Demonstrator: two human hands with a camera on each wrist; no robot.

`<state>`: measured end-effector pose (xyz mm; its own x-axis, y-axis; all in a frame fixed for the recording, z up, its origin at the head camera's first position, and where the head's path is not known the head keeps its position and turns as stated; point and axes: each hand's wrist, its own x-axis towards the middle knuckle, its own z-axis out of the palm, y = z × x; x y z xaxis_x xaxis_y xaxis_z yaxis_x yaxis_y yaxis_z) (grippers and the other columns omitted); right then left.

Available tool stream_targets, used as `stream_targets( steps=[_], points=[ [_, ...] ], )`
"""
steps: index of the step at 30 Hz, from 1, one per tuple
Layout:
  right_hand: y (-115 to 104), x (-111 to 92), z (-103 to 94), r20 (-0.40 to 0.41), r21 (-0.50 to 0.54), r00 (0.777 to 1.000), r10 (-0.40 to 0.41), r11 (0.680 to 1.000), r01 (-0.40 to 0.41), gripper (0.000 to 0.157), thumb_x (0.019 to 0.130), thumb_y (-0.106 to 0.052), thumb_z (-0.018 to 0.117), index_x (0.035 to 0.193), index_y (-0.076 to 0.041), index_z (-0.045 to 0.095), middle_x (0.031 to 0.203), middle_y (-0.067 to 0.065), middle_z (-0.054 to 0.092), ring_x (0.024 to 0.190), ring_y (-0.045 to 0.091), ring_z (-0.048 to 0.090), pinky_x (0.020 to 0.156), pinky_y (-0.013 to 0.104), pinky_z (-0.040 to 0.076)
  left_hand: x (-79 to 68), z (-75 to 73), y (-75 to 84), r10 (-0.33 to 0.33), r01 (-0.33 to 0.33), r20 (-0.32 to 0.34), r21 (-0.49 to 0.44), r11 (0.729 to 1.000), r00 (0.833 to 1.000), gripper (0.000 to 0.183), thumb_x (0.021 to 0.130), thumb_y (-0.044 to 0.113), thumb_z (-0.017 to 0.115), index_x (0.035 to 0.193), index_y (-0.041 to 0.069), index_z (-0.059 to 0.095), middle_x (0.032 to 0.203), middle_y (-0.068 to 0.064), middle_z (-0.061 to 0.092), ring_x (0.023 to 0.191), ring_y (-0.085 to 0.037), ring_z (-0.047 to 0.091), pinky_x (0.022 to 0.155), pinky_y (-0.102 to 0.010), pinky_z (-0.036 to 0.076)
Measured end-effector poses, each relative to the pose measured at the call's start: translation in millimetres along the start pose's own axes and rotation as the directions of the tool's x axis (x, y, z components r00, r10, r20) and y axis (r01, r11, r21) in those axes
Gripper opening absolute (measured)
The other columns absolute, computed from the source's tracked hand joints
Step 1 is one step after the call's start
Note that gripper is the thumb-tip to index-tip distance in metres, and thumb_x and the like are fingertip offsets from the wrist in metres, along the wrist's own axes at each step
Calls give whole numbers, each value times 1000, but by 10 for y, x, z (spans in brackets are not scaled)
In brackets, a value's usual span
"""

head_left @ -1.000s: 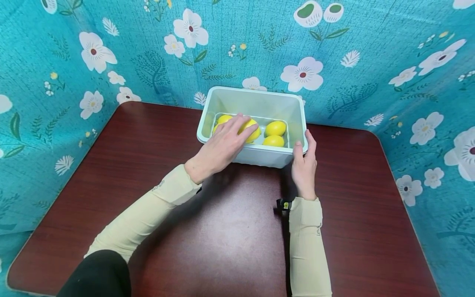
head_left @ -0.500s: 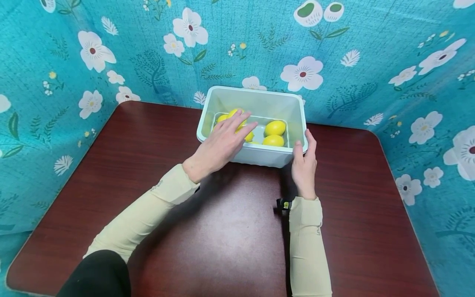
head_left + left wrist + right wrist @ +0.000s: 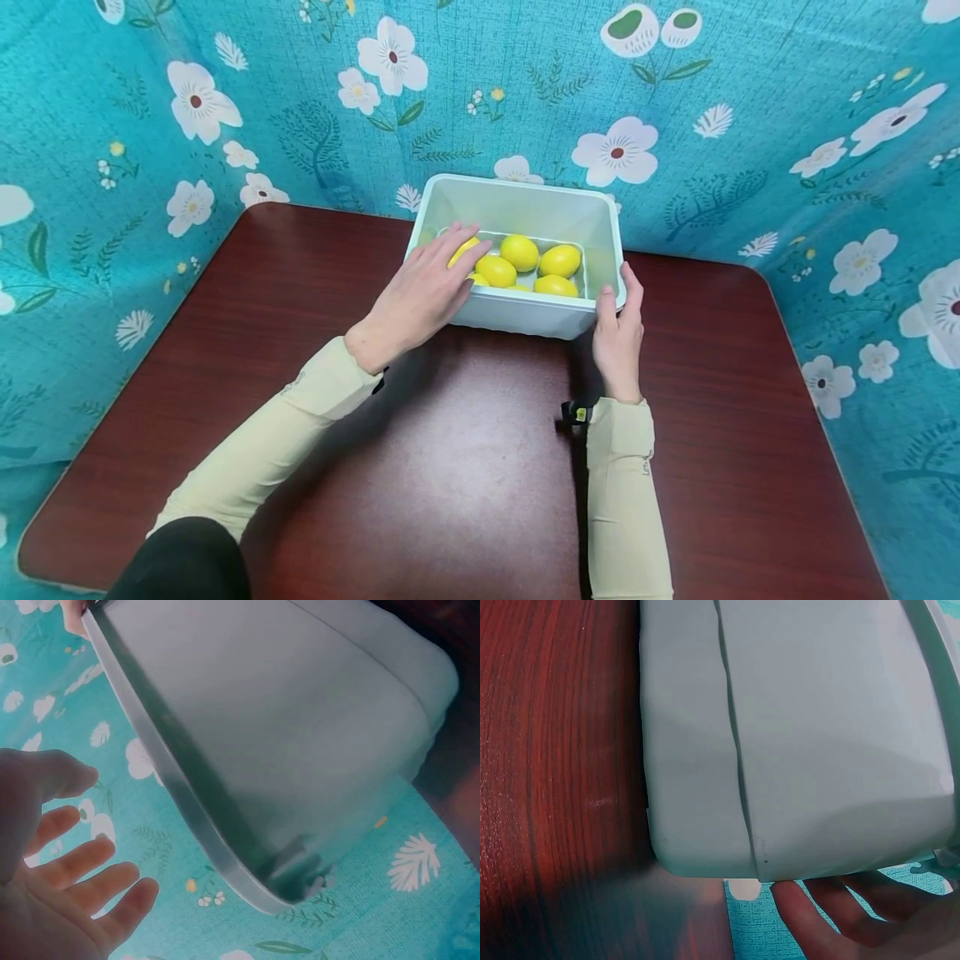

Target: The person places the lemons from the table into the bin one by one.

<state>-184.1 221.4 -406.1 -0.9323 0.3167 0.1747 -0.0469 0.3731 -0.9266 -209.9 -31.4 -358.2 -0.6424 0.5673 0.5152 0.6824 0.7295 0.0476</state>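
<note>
A pale grey-green plastic bin (image 3: 517,312) stands at the back of the table, with several yellow lemons (image 3: 560,262) in it. My left hand (image 3: 420,296) hovers over the bin's left front corner, fingers spread. In the left wrist view its fingers (image 3: 112,862) are apart and hold nothing, beside the bin's rim (image 3: 180,795). Part of the lemon (image 3: 465,250) nearest that hand is hidden behind the fingers. My right hand (image 3: 618,342) holds the bin's right front corner, thumb at the front rim. In the right wrist view, its fingertips (image 3: 787,892) touch the outer side wall.
The dark red-brown wooden table (image 3: 465,467) has rounded far corners. A turquoise floral cloth (image 3: 480,100) hangs close behind the bin and along both sides of the table.
My left hand has moved left, away from the lemons in the middle. Lemons have shifted and now show at the bin's centre. The right hand keeps its place on the bin.
</note>
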Motion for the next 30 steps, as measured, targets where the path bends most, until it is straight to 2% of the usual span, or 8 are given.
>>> stream_targets(
  steps=[8, 14, 21, 30],
  points=[
    [24, 18, -10, 5, -5, 1000, 9, 1000, -9, 49, 95, -32, 37, 141, -23, 24, 144, 0, 31, 128, 17, 33, 104, 42, 28, -132, -35, -47, -51, 50, 26, 43, 998, 998, 48, 83, 18, 59, 129, 12, 43, 136, -11, 39, 128, -26, 35, 84, -43, 42],
    [17, 44, -39, 2, 5, 1000, 2, 1000, -3, 49, 95, -33, 37, 141, -23, 24, 144, 1, 31, 126, 18, 34, 103, 43, 28, -240, -92, -89, -92, 86, 75, 81, 993, 993, 54, 83, 27, 60, 132, 12, 41, 140, -12, 34, 129, -29, 32, 87, -44, 41],
    [366, 252, -52, -24, 6, 1000, 14, 1000, -14, 46, 91, -47, 37, 136, -43, 24, 139, -13, 35, 118, 13, 39, 95, 41, 34, -350, -177, -137, -179, 165, 150, 99, 981, 972, 57, 84, 31, 59, 134, 12, 39, 140, -15, 32, 130, -36, 29, 88, -49, 41],
    [303, 241, -45, -14, 29, 1000, 4, 1000, -4, 46, 92, -47, 37, 135, -44, 24, 139, -12, 35, 113, 15, 40, 88, 40, 35, -421, -263, -186, -210, 194, 156, 113, 975, 965, 59, 82, 31, 61, 133, 11, 40, 140, -17, 32, 129, -36, 30, 86, -50, 42]
  ],
)
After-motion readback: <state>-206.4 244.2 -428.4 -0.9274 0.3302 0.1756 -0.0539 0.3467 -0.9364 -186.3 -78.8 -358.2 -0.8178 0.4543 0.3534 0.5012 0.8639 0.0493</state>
